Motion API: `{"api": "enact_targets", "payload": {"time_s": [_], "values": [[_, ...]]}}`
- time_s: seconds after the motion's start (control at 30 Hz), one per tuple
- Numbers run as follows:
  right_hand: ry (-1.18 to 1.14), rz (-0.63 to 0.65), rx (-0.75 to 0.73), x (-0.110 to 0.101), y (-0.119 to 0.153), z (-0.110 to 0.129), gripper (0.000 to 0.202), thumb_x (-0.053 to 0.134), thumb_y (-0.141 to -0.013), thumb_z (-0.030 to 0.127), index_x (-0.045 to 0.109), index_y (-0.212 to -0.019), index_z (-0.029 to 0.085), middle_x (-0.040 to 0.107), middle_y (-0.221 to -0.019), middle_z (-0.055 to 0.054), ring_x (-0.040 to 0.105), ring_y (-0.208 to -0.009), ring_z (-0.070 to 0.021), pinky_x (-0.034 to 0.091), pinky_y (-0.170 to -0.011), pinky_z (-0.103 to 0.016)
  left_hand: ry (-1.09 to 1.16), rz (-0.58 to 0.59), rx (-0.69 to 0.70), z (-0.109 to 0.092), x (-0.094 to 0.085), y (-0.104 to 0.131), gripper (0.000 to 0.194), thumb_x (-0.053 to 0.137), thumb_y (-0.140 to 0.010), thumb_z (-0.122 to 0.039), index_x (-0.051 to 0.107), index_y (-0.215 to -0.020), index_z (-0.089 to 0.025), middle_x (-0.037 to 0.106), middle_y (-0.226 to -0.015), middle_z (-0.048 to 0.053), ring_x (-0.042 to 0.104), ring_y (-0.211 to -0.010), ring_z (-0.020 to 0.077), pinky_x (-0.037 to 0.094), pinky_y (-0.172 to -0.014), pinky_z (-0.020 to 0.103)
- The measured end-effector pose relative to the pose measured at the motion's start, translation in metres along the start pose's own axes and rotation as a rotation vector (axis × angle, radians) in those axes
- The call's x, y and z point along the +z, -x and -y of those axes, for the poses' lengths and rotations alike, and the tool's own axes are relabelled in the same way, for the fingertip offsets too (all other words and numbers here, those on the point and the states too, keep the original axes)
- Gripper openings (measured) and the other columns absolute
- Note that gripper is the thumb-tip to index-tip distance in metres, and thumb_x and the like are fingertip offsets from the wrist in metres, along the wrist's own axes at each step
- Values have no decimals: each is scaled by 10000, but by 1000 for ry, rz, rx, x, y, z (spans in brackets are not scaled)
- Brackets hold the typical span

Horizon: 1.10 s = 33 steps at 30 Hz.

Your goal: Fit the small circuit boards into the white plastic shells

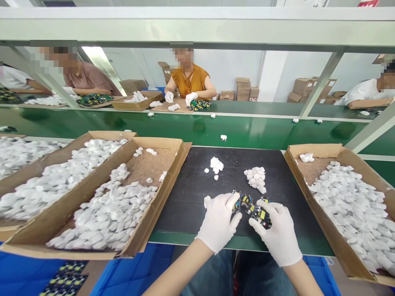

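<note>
Both my hands wear white gloves over the black mat. My left hand (218, 222) curls its thumb and fingers round the left side of a cluster of small circuit boards (247, 202) with yellow and dark components. On the right, my right hand (276, 230) grips a circuit board (262, 214) between thumb and fingers. Fingers partly cover the boards, so their exact number is hidden. Just beyond them lies a heap of white lumpy pieces (256, 179). A smaller white pile (216, 165) sits farther left, with a few loose bits. Another white piece shows beside my left hand.
Cardboard trays (182, 154) of white pieces flank the black mat (197, 185) on the left, and another tray (308, 149) stands right. Behind runs a green conveyor belt (179, 127) carrying small white-topped items. Co-workers sit across it. A metal beam (197, 31) spans overhead.
</note>
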State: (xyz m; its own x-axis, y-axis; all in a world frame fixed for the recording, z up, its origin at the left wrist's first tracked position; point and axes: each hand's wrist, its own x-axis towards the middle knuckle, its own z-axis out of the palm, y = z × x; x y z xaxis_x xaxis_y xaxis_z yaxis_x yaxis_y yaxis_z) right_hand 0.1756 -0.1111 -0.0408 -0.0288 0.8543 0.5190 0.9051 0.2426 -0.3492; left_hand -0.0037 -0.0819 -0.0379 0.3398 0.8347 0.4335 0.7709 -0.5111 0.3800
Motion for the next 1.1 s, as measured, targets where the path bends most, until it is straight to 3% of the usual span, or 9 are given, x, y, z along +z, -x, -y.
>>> {"api": "enact_targets", "payload": {"time_s": [0.17, 0.3, 0.43, 0.57, 0.67, 0.8, 0.9, 1.1], "values": [[119, 129, -31, 10, 5, -7, 489, 658, -718, 376, 561, -1159, 190, 592, -936, -114, 541, -817, -261, 466, -697, -403, -44, -20, 79, -1, -5, 3, 430, 511, -798, -198, 455, -1224, -183, 544, -1214, 132, 500, -1086, 296, 297, -947, 583], [173, 150, -73, 7, 11, -8, 614, 646, -715, 414, 467, -1248, 166, 590, -1034, -148, 543, -902, -295, 455, -729, -432, 3, -23, 248, -7, -11, 9, 342, 450, -806, -146, 520, -1139, -182, 603, -1104, 103, 551, -1012, 249, 425, -864, 443], [228, 148, -49, -4, 19, -19, 458, 613, -750, 393, 529, -1140, 169, 604, -1007, -141, 560, -865, -284, 456, -700, -416, 18, 52, 320, -9, -12, 15, 286, 430, -816, -142, 540, -1077, -180, 624, -1010, 91, 576, -933, 228, 460, -755, 386], [221, 150, -106, -10, 28, -23, 340, 587, -788, 368, 546, -1060, 167, 613, -968, -126, 564, -841, -272, 450, -693, -400, 3, 112, 333, -15, -10, 15, 279, 434, -845, -216, 510, -1111, -176, 600, -1058, 108, 560, -940, 244, 446, -727, 383], [136, 199, -240, -13, 32, -13, 354, 516, -841, 345, 483, -1141, 160, 618, -937, -115, 567, -779, -246, 437, -654, -372, 3, 230, 383, -19, -8, 10, 396, 418, -861, -445, 486, -1125, -158, 594, -1002, 112, 552, -870, 253, 436, -693, 388], [58, 231, -347, -17, 31, 1, 386, 414, -883, 409, 456, -1156, 139, 604, -804, -89, 537, -642, -212, 411, -580, -342, -10, 331, 431, -14, -3, 8, 690, 164, -803, -707, 528, -1012, -159, 565, -766, 69, 514, -678, 224, 402, -618, 376], [53, 245, -398, -17, 30, 5, 387, 365, -900, 390, 447, -1153, 108, 595, -776, -95, 533, -619, -215, 405, -561, -338, -43, 314, 489, -4, 1, 11, 802, 1, -782, -707, 542, -979, -148, 549, -757, 86, 492, -670, 225, 385, -616, 374], [38, 433, -375, -21, 27, 11, 468, 472, -838, 463, 449, -1160, 125, 607, -844, -116, 571, -680, -252, 430, -587, -369, -59, 333, 579, 7, -1, 16, 766, -57, -835, -605, 536, -954, -135, 531, -730, 87, 437, -630, 212, 355, -605, 370]]}}
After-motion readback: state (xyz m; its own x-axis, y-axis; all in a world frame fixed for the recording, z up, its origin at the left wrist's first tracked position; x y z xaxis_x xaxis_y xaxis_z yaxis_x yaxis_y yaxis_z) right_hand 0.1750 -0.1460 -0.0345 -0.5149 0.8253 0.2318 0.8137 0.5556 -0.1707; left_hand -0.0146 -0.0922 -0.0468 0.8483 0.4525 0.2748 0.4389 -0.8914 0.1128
